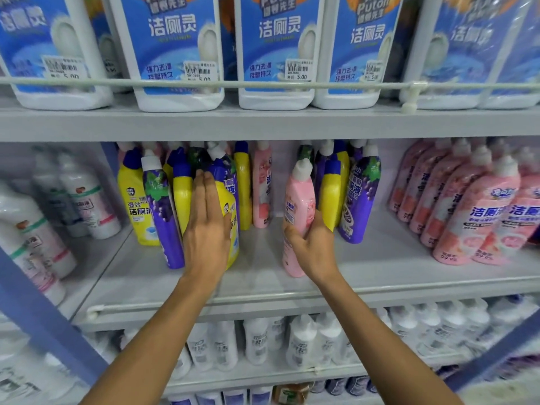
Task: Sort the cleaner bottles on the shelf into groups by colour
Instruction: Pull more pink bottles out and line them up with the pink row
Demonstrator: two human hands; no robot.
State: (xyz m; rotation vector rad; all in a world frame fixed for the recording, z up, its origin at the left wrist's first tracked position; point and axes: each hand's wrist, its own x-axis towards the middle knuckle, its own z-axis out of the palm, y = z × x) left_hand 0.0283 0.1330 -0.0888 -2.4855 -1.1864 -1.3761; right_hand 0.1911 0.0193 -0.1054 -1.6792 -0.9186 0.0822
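Right hand (312, 247) grip wraps pink bottle (298, 200); left hand (207, 226) flat, propping leaning yellow bottle (232, 238), which may topple if released.

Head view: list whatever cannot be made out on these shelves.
All in the head view:
- yellow bottle: front label mostly covered by the left hand pressed flat on it.
- pink bottle: lower body hidden by the right hand gripping it.
- back-row bottles: hidden behind the front ones; count unclear.
- top-shelf bottles: caps cut off by the top edge.
- white bottles at left: blurred, labels unreadable.
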